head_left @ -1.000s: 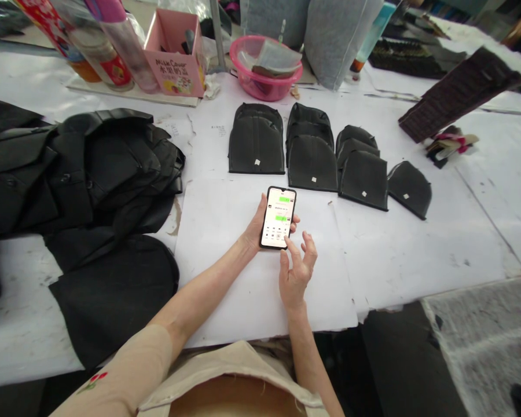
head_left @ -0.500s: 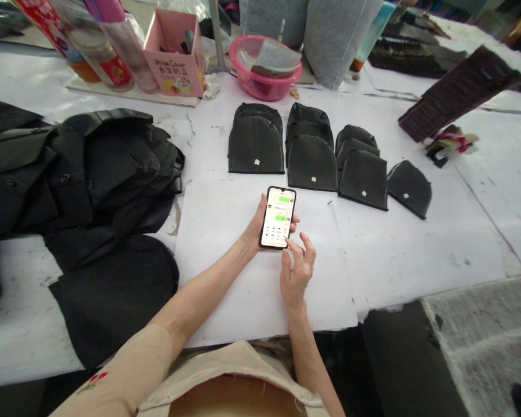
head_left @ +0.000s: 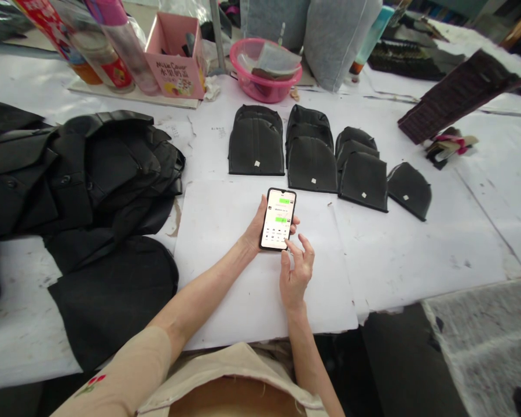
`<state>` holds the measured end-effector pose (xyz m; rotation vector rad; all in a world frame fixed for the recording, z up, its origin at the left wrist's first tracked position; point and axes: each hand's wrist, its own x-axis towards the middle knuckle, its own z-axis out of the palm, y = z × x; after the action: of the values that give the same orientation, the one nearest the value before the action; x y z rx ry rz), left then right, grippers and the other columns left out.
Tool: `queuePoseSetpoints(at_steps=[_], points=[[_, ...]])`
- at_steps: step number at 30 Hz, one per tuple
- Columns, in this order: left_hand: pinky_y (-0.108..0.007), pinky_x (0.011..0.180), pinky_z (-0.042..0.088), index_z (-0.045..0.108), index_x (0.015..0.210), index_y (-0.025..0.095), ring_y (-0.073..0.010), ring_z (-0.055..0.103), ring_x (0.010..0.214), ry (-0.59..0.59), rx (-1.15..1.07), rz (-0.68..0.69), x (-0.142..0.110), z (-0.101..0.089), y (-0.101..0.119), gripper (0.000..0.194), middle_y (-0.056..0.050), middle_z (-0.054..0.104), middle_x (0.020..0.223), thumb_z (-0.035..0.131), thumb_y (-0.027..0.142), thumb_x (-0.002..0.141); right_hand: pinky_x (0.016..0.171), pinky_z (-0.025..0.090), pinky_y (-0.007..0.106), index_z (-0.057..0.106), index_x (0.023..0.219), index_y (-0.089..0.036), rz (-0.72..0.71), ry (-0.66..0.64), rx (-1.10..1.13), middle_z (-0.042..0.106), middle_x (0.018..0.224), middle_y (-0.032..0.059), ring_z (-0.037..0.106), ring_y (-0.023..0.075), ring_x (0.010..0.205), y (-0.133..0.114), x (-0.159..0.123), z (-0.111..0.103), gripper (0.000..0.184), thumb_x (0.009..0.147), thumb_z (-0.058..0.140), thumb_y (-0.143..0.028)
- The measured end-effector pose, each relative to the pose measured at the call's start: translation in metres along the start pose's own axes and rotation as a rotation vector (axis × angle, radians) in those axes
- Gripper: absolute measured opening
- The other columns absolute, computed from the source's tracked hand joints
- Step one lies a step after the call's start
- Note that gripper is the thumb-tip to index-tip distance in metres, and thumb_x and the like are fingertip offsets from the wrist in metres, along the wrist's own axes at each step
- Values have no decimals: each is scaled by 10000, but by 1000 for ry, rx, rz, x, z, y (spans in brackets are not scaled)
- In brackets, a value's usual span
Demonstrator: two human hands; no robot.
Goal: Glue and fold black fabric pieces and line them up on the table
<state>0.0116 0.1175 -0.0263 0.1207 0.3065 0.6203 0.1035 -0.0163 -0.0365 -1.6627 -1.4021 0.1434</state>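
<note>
A smartphone (head_left: 276, 220) with a lit screen is held over the white table by my left hand (head_left: 257, 223), thumb along its left edge and fingertips showing past its right edge. Green message bubbles and rows of small icons show on the screen. My right hand (head_left: 297, 273) is at the phone's lower right corner, its index fingertip at the screen and the other fingers apart, with nothing held. Whether that fingertip touches the glass I cannot tell. Beyond the phone lie several black curved pieces (head_left: 256, 145) in overlapping groups, the front ones with small white tags.
A heap of black material (head_left: 91, 168) covers the table's left side, with a flat black piece (head_left: 121, 295) nearer me. At the back stand a pink box (head_left: 176, 72), a pink basin (head_left: 267, 87) and bottles. A dark upright object (head_left: 464, 95) is at right.
The view has tilted very slightly, so everything sits a little lower in the picture. Both hands and the phone keep the same arrangement.
</note>
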Motion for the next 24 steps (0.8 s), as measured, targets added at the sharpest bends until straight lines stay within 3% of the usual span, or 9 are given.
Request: queuePoseSetpoints(at_steps=[11, 24], points=[[-404, 636, 592, 680, 1166, 99, -264, 713, 691, 39, 19, 8, 2, 1, 0, 880, -179, 723, 924, 197, 795, 928, 1023, 531, 454, 670, 1194, -193, -9, 5, 11, 561, 1359, 164, 531, 255, 1326, -1, 0, 0, 240, 999, 538, -239], [-389, 643, 593, 658, 1217, 126, -259, 709, 751, -32, 5, 7, 3, -6, -2, 854, -178, 713, 983, 216, 794, 924, 1016, 533, 476, 662, 1204, -207, -17, 5, -15, 562, 1364, 157, 537, 262, 1321, -1, 1, 0, 247, 1009, 520, -261]])
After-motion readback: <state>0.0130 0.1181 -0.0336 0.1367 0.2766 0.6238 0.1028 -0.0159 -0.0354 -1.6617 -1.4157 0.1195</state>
